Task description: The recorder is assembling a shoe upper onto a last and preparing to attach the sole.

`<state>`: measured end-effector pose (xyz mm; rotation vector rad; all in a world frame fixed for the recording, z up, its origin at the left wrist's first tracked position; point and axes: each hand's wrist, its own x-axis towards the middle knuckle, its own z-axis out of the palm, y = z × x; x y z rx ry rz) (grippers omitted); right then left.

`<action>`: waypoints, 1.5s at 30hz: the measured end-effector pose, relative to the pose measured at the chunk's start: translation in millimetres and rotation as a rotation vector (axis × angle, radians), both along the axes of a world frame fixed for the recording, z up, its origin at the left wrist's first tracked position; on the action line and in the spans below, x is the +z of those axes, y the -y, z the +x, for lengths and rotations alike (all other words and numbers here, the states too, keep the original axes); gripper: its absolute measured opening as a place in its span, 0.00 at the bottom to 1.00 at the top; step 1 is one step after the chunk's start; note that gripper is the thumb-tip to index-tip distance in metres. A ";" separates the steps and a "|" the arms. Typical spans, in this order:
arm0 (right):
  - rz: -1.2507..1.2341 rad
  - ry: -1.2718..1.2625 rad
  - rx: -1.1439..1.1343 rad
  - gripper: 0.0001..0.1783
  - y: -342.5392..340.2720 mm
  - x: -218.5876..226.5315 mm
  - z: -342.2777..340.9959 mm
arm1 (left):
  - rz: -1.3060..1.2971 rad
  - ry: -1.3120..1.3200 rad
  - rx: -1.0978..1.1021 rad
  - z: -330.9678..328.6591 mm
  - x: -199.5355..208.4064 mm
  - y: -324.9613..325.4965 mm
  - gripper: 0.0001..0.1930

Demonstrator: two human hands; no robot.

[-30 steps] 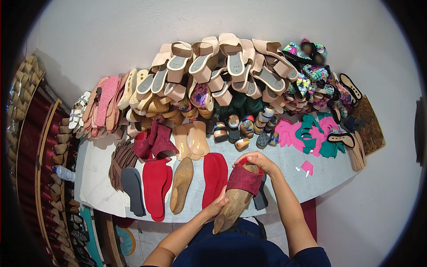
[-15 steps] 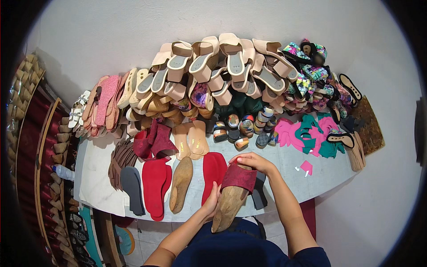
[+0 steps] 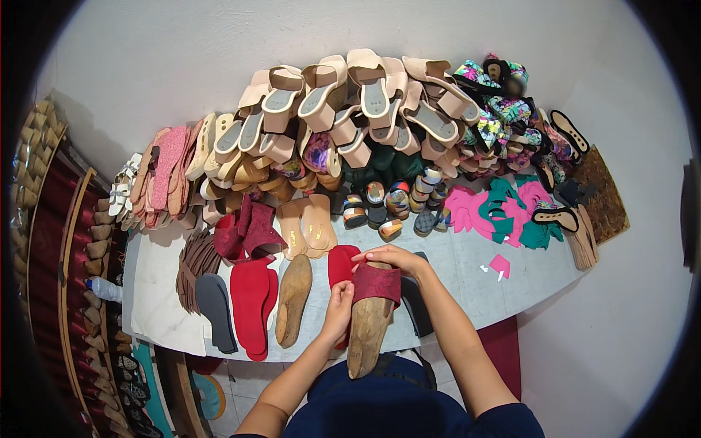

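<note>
A wooden shoe last [image 3: 367,334] lies toe-away at the table's near edge, with a dark red fabric upper [image 3: 377,283] stretched over its front. My left hand [image 3: 339,303] pinches the left side of the upper. My right hand [image 3: 394,258] rests over its far edge, fingers on the fabric. A red insole [image 3: 338,267] lies partly under the last, on its left. A second bare wooden last [image 3: 293,300] lies further left.
Red soles [image 3: 252,304], a grey sole [image 3: 215,310], brown fringe pieces [image 3: 196,260] and tan insoles [image 3: 309,227] lie on the white table [image 3: 157,306]. Stacked sandals [image 3: 343,102] line the wall. Pink and green cut pieces [image 3: 499,209] lie right. Racks of lasts [image 3: 98,255] stand left.
The last with the red upper has shifted left and turned straighter. My left hand moved up from beneath the last onto the upper's left side.
</note>
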<state>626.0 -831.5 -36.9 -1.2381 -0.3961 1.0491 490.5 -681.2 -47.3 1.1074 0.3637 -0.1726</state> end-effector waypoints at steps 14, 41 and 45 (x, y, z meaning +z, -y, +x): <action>0.092 -0.059 -0.017 0.14 -34.9 5.3 -10.7 | -0.358 0.016 0.103 -6.9 12.8 -28.3 0.15; -0.079 0.251 -0.001 0.18 -59.7 22.6 6.4 | -0.520 -0.033 0.059 22.2 -18.9 -67.8 0.06; -0.157 0.245 0.000 0.18 -60.6 26.4 6.2 | -0.515 -0.027 0.033 21.3 -27.9 -65.1 0.12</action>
